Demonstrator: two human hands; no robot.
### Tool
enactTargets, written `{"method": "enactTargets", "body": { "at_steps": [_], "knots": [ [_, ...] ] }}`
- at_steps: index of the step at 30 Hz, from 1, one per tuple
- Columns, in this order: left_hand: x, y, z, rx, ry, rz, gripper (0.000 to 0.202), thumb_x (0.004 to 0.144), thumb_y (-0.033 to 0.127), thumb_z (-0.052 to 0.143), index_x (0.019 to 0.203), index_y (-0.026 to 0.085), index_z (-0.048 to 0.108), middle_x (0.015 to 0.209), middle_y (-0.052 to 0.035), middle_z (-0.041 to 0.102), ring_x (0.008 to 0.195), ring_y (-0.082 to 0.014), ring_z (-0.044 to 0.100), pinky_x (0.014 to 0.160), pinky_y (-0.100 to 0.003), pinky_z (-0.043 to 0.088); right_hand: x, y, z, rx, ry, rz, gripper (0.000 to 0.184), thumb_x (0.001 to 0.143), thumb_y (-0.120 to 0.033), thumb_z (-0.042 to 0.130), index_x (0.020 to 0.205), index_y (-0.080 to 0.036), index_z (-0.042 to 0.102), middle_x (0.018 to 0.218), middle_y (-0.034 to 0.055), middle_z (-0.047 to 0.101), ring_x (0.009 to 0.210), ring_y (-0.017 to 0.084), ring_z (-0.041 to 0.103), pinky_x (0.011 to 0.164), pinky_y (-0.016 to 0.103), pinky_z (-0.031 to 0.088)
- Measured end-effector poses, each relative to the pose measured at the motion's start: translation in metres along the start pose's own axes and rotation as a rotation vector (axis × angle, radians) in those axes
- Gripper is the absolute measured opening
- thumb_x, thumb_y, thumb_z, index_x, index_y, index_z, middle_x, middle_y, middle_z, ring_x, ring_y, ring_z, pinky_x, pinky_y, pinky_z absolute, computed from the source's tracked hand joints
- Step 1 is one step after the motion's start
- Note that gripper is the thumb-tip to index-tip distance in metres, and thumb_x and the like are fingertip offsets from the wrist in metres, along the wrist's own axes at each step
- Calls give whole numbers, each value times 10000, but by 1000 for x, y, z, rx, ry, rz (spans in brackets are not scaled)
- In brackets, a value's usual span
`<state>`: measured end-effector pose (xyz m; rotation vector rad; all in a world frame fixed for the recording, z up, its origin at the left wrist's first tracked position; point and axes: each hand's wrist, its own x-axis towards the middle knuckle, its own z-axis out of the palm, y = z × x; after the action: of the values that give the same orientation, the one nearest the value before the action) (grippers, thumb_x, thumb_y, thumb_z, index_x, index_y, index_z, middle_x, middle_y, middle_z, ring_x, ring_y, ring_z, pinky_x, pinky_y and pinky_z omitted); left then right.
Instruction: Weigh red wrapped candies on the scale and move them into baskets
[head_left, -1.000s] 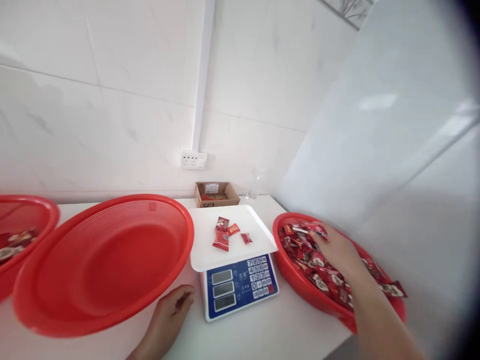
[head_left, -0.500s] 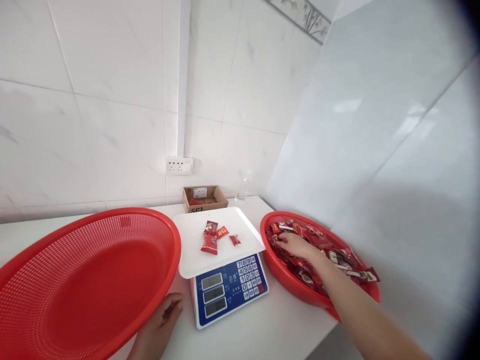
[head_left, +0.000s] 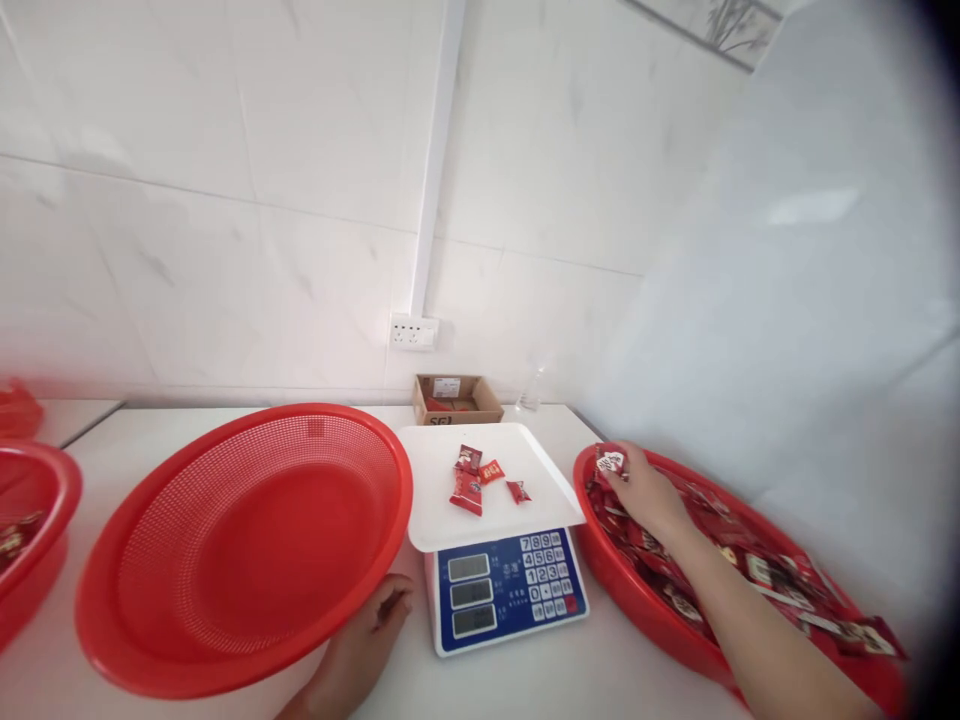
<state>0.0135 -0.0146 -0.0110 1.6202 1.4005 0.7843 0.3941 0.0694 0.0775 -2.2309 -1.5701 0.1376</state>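
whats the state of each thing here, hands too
right hand, fingers closed on a packet
left hand, loosely curled beside middle basket; grip unclear
middle basket, open side up
right basket, filled with packets
left basket, partly in view, some contents visible
scale, four wrapped packets on its tray, readout unreadable
box, open-topped, something red inside

Basket (head_left: 281,560) just left of left fingers (head_left: 400,590), second basket (head_left: 41,590) farther left; scale (head_left: 506,585) right of those fingers, four packets (head_left: 466,492) on its tray (head_left: 431,510), box (head_left: 471,413) behind tray. Right fingers (head_left: 632,465) hold packet (head_left: 611,464) over right basket (head_left: 615,575), packet pile (head_left: 761,570) inside.
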Motion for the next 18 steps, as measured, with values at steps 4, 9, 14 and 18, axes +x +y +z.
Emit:
{"method": "enactTargets", "body": {
  "at_steps": [4,9,14,18],
  "knots": [
    [1,-2,1,-19,1,15,177,813,316,421,809,220,569,816,4,620,765,-147,576,721,-235,453,-18,-50,10,566,-210,-167,555,757,-390,520,1244,-194,338,981,84,647,868,216,625,761,341,471],
    [-2,0,0,-34,-13,-14,182,810,307,413,829,215,569,854,-1,617,807,-146,571,750,-226,444,-37,-92,39,468,-383,-343,390,762,-353,505,1132,-234,487,903,12,627,783,170,611,781,323,455],
    [-2,1,0,-26,-4,-15,179,811,295,409,820,216,570,821,4,602,786,-137,568,753,-212,441,-25,-95,55,220,-110,-419,376,793,-395,450,1072,-180,582,1049,97,591,956,232,558,874,386,415],
    [-1,0,0,-17,-7,-6,179,817,290,413,836,220,576,839,4,602,792,-137,568,744,-205,440,-24,-100,64,205,-147,-451,508,837,-450,370,1228,-157,507,1315,134,447,1244,245,360,1032,405,273]
  ]
}}
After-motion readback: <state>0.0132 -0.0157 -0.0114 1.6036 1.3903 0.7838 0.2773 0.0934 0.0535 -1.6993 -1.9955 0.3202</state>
